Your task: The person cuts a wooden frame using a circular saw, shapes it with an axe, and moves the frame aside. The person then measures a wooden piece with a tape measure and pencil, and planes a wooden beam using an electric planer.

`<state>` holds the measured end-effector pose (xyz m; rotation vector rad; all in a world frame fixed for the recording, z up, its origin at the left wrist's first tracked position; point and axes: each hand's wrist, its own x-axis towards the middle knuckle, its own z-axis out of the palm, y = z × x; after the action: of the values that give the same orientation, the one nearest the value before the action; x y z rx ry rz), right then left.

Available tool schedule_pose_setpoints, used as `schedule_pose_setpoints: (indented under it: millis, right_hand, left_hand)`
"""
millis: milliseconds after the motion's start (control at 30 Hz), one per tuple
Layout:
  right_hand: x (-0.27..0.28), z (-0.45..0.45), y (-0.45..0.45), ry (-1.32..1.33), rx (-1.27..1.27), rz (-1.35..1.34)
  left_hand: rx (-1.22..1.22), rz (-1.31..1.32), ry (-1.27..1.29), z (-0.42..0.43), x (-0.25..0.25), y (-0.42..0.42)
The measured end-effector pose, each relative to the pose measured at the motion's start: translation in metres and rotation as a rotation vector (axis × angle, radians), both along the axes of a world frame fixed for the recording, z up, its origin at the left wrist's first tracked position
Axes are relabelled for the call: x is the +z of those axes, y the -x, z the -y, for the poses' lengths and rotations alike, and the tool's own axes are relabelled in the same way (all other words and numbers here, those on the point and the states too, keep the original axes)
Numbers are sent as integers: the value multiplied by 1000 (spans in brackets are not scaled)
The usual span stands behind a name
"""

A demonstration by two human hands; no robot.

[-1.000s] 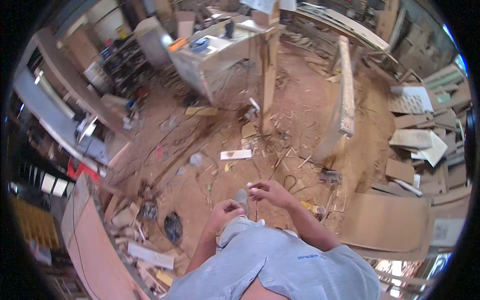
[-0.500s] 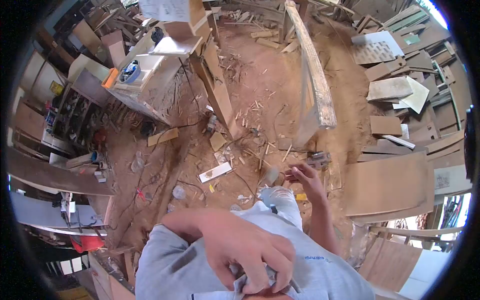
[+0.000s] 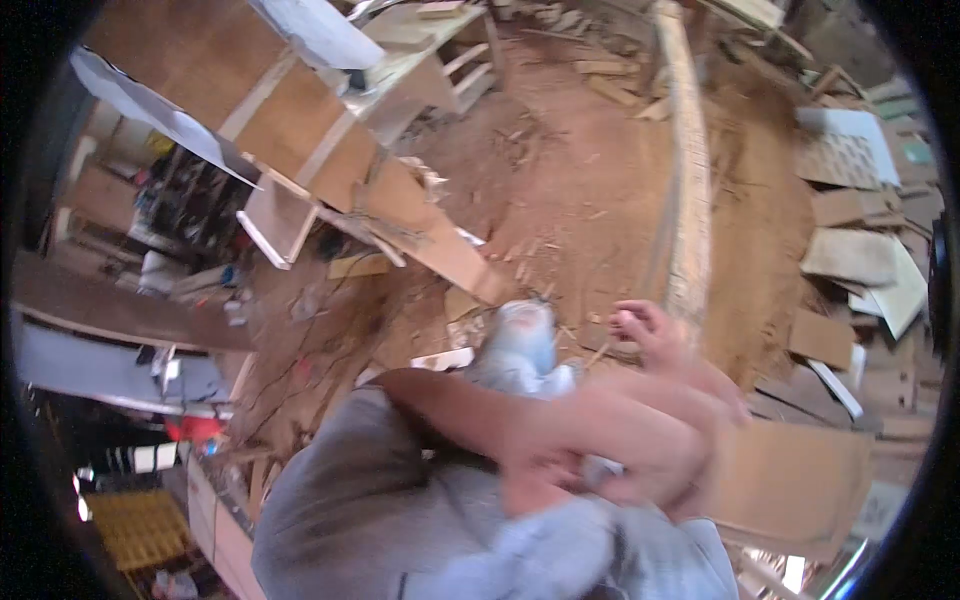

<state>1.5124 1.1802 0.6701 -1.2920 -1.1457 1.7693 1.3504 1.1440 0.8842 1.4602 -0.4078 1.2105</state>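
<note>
Left hand (image 3: pixel 640 440), lower centre: blurred, curled against shirt (image 3: pixel 540 550) below it, grip cannot tell | right hand (image 3: pixel 648 328), farther above: fingers bent, closure unclear

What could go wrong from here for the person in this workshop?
1. Tripping: a pale board lies on the floor near the forward leg, so a step might catch it.
2. Knocks or splinters: the right hand appears close to the long wooden beam, though depth is unclear.
3. Sliding: the loosely piled boards could shift if bumped.
</note>
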Motion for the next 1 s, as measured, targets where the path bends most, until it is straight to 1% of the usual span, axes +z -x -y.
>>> schedule_pose_setpoints:
  millis: [67,133,167,200,300,367,433,500,600,633,667,700,767,833,900,1000]
  right_hand:
    - [-6,-31,-13,-21,7,47]
    - [-9,-65,-16,-25,-33,73]
    - [-6,-74,-19,5,-78,78]
    - [-4,-82,-23,37,-142,88]
    - [-23,-117,-30,112,-216,19]
    - [-43,-154,-34,130,-262,9]
    - [-59,-192,-44,131,-315,47]
    - [-67,-258,-44,129,-345,83]
    - [-91,-360,-26,78,-430,77]
    - [-87,-396,-22,150,-444,118]
    - [-90,-436,-26,227,-455,154]
    - [-97,-470,-26,195,-419,137]
    - [-116,-498,-17,134,-376,89]
    - [-120,-567,2,120,-320,150]
    - [-119,-613,7,104,-267,192]
    - [-118,-703,26,156,-178,256]
  left_hand:
    - [-101,7,20,-32,-5,-30]
    - [-255,92,126,-65,-2,-46]
    - [-358,175,246,-75,6,-61]
    - [-416,176,313,-92,5,-65]
    - [-560,187,494,-147,0,-72]
    - [-665,129,510,-199,-15,-72]
    - [-820,40,451,-267,-34,-66]
    - [-834,-108,296,-352,-49,-50]
    - [-659,-380,53,-490,-67,3]
    - [-566,-495,-28,-538,-70,24]
    - [-473,-612,-43,-575,-77,39]
    - [-388,-731,-60,-612,-84,54]
    - [-251,-963,7,-639,-92,95]
    - [-8,-1190,100,-695,-134,134]
    - [347,-1297,153,-725,-181,162]
    - [556,-1464,499,-780,-242,210]
